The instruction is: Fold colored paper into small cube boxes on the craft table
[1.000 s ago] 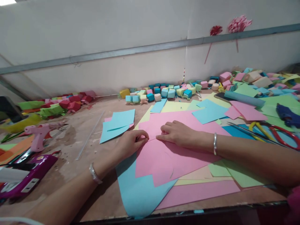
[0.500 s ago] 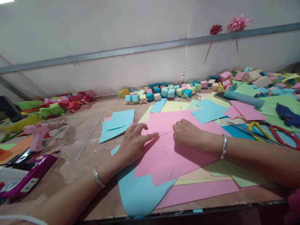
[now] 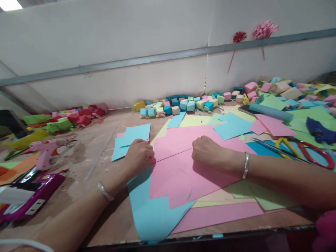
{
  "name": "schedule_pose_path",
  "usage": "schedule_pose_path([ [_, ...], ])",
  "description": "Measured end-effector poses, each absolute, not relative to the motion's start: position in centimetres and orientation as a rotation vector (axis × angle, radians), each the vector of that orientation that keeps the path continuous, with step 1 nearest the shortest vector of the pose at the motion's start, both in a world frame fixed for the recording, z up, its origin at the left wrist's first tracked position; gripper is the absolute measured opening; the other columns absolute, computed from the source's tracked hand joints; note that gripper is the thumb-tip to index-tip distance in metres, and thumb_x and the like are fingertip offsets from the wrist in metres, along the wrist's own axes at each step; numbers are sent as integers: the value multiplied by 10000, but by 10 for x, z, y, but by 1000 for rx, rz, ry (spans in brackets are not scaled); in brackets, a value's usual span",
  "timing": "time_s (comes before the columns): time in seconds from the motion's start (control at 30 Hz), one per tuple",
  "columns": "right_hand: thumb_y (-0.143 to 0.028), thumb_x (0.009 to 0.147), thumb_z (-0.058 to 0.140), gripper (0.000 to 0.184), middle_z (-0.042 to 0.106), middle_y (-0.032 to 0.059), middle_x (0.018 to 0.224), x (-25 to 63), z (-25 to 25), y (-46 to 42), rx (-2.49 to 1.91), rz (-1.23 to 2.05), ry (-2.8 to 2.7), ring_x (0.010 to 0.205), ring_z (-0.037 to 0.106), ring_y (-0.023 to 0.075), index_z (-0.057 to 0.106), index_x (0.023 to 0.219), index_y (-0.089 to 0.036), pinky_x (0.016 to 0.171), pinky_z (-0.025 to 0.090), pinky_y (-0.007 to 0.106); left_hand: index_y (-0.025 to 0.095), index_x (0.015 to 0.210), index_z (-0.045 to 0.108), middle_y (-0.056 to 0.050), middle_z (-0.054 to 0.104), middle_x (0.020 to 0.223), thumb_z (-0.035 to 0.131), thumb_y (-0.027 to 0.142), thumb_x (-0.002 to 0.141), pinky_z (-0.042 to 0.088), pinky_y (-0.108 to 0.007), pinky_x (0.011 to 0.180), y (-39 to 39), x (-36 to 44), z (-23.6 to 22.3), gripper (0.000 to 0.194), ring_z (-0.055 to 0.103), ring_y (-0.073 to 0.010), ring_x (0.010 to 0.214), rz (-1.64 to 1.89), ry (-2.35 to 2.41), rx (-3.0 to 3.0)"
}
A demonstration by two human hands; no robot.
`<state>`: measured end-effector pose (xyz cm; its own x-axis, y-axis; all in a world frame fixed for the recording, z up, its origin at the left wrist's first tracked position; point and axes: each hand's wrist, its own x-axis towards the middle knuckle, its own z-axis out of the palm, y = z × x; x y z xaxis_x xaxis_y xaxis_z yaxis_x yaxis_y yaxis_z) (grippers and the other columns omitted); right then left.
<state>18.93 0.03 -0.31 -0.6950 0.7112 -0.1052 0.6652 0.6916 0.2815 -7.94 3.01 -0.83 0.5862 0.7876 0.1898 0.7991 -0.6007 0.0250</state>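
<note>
A large sheet of pink paper (image 3: 175, 175) lies on a pile of coloured paper, a straight edge or crease running across it between my hands. My left hand (image 3: 139, 154) is closed at the left end of this line, its fingertips gripping the pink paper's edge. On the right end rests my right hand (image 3: 206, 149), curled into a fist, with its fingers pressed down on the pink paper and partly hidden. Under the pink sheet a blue sheet (image 3: 157, 220) sticks out toward the table's front edge. Small blue sheets (image 3: 136, 134) lie just beyond my left hand.
Scissors with red and yellow handles (image 3: 315, 154) lie right of my right wrist, near a dark blue glue gun (image 3: 319, 131). A pink glue gun (image 3: 43, 152) and a purple power strip (image 3: 44, 190) sit at left. Small paper boxes (image 3: 183, 104) line the wall.
My left hand has slid left along the line on the pink paper to its left edge, its outstretched fingers now curled in. My right hand stays in place.
</note>
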Motion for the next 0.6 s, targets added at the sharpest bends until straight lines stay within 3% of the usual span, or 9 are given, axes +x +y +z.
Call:
schedule_pose_path([
  [0.07, -5, 762, 544, 185, 654, 129, 753, 189, -4, 0, 1101, 330, 2704, 666, 534, 174, 688, 727, -116, 543, 221, 289, 210, 519, 653, -47, 671, 634, 449, 94, 659, 397, -354, 766, 32, -77, -11, 274, 609, -212, 722, -346, -1496, -2667],
  [0.13, -9, 752, 540, 179, 645, 130, 746, 187, -5, -1, 1108, 333, 2719, 665, 531, 179, 680, 716, -115, 545, 223, 285, 192, 759, 725, -78, 709, 791, 433, 182, 782, 416, -350, 728, 35, -71, -12, 293, 626, -239, 798, -414, -1619, -2581],
  [0.2, -29, 745, 541, 164, 634, 129, 729, 185, -9, -2, 1141, 328, 2739, 665, 528, 187, 672, 702, -118, 551, 233, 285, 175, 979, 699, -80, 711, 859, 456, 341, 853, 436, -332, 679, 38, -61, -12, 320, 640, -243, 807, -435, -1743, -2537],
  [0.3, -108, 750, 547, 131, 605, 127, 688, 181, -16, -5, 1241, 308, 2759, 645, 514, 197, 656, 679, -119, 564, 262, 300, 186, 1150, 607, -69, 707, 947, 633, 502, 746, 454, -305, 616, 43, -41, -10, 513, 662, -247, 815, -412, -1899, -2539],
  [0.37, -159, 749, 549, 127, 586, 129, 681, 181, -20, -6, 1350, 332, 2771, 635, 501, 200, 646, 682, -111, 575, 287, 317, 195, 1209, 552, -88, 680, 1094, 726, 420, 668, 471, -310, 650, 46, -29, -10, 611, 655, -275, 930, -449, -1933, -2514],
  [0.43, -169, 744, 540, 147, 588, 147, 741, 182, -23, -3, 1493, 424, 2794, 674, 508, 222, 656, 780, -88, 596, 321, 339, 199, 1251, 497, -93, 644, 1190, 703, 268, 685, 479, -318, 721, 50, -20, -11, 606, 634, -275, 1014, -527, -1919, -2471],
  [0.53, -171, 775, 522, 458, 573, 243, 1093, 186, -25, 7, 1656, 633, 2897, 892, 522, 305, 553, 1209, -28, 684, 387, 400, 202, 1329, 393, -93, 631, 1203, 601, 117, 717, 467, -332, 775, 52, -16, -17, 652, 619, -258, 1020, -684, -1799, -2382],
  [0.6, -191, 833, 497, 602, 431, 281, 1342, 189, -27, 17, 1659, 741, 3061, 1063, 473, 347, 366, 1401, -42, 776, 411, 450, 200, 1332, 395, -104, 638, 1153, 561, 70, 716, 441, -360, 781, 51, -18, -21, 650, 599, -278, 1010, -720, -1549, -2313],
])
